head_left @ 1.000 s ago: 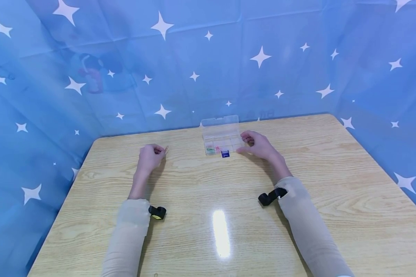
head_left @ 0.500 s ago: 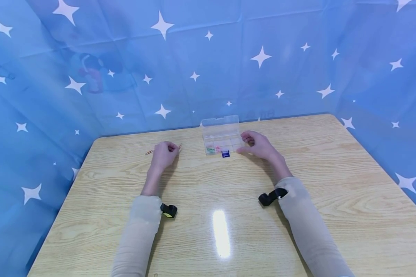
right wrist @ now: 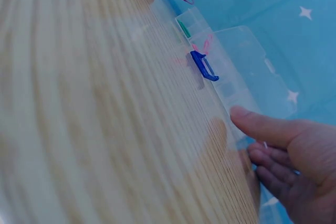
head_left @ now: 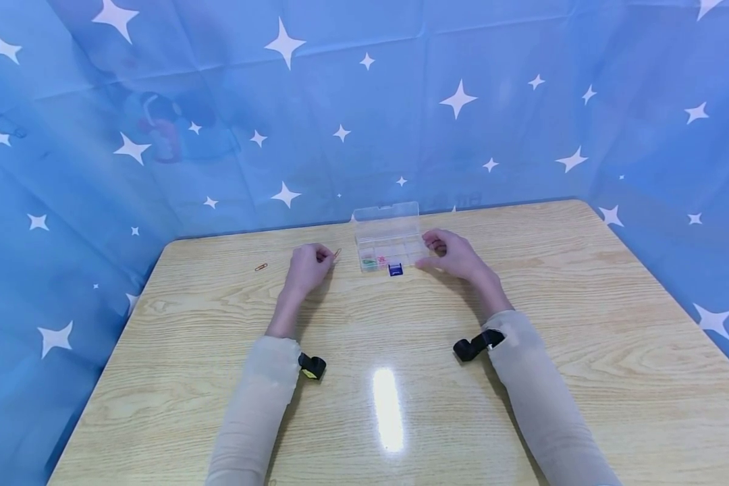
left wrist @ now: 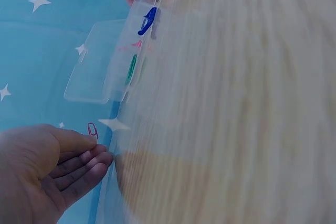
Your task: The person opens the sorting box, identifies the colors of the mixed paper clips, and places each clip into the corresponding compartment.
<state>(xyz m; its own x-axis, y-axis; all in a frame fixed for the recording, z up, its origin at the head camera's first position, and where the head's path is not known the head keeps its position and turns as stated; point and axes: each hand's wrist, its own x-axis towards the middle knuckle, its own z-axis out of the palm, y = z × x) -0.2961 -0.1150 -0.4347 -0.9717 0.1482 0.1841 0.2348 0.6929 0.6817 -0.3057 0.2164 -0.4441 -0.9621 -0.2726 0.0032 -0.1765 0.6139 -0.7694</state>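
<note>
My left hand (head_left: 306, 268) pinches a red paper clip (left wrist: 93, 130) between thumb and fingers, just left of a clear plastic compartment box (head_left: 387, 231). The box lies with its lid raised at the back. Green paper clips (head_left: 369, 262) fill its front left compartment, and pink-red pieces (head_left: 382, 260) lie in the one beside it. A blue latch (head_left: 395, 270) hangs at the front edge. At the box's right end, my right hand (head_left: 454, 256) holds it, thumb at the front corner and fingers curled at the side. Its fingertips are partly hidden in the head view.
Another orange-red paper clip (head_left: 261, 267) lies on the wooden table (head_left: 364, 364), left of the left hand. A blue curtain with white stars (head_left: 316, 121) hangs right behind the table's far edge, close to the box.
Carrying the paper clip, my left hand has moved right toward the box. The other clip on the table has come into sight behind it. My right hand and the box stay put.
</note>
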